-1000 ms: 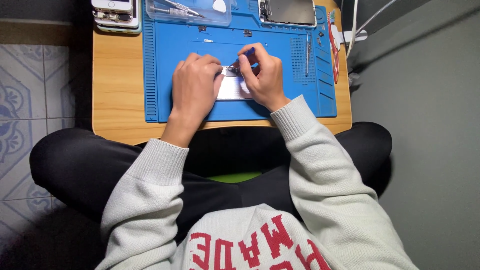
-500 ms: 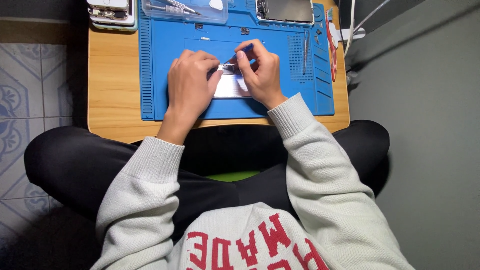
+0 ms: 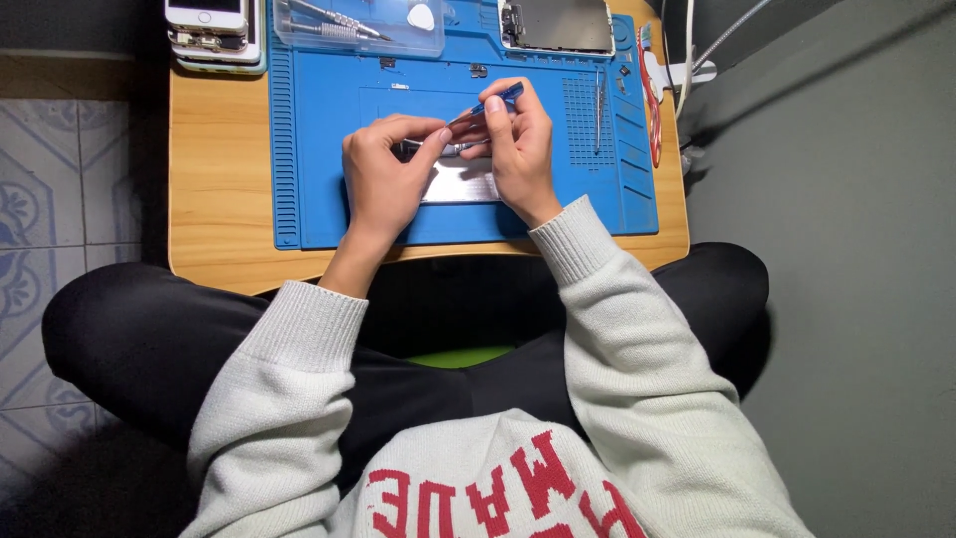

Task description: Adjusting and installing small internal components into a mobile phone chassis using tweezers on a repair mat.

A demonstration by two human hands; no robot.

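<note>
**Phone teardown on the mat: work under way at mid-mat, parts already laid out along the far edge**

At the tabletop's far left corner lies a stack of phones, not in hand. Next to it, along the far edge, a clear tray holds metal tools and a white pick. These lie apart from the hands.

A blue mat covers most of the tabletop. At its middle lies the workpiece, a flat silver plate, largely covered by both hands. The left hand rests on the plate's left part, fingers curled down on it; its grip presses and steadies the piece rather than lifting it. The thumb and forefinger meet the tip region of a tool.

The right hand has its grip pinched on a thin blue-handled screwdriver, whose shaft slants down toward the plate's far edge. The tip itself is hidden between the fingers, so I cannot tell whether it sits in a screw.

Small dark parts lie loose on the mat beyond the hands. At the far right, an opened phone body lies with its inner side up. A slim tool and a red-handled tool lie near the mat's right edge.

Judgement: disassembly appears well begun, given the opened body and the loose parts set out. The plate is being worked now. Nothing shows reassembly.
</note>
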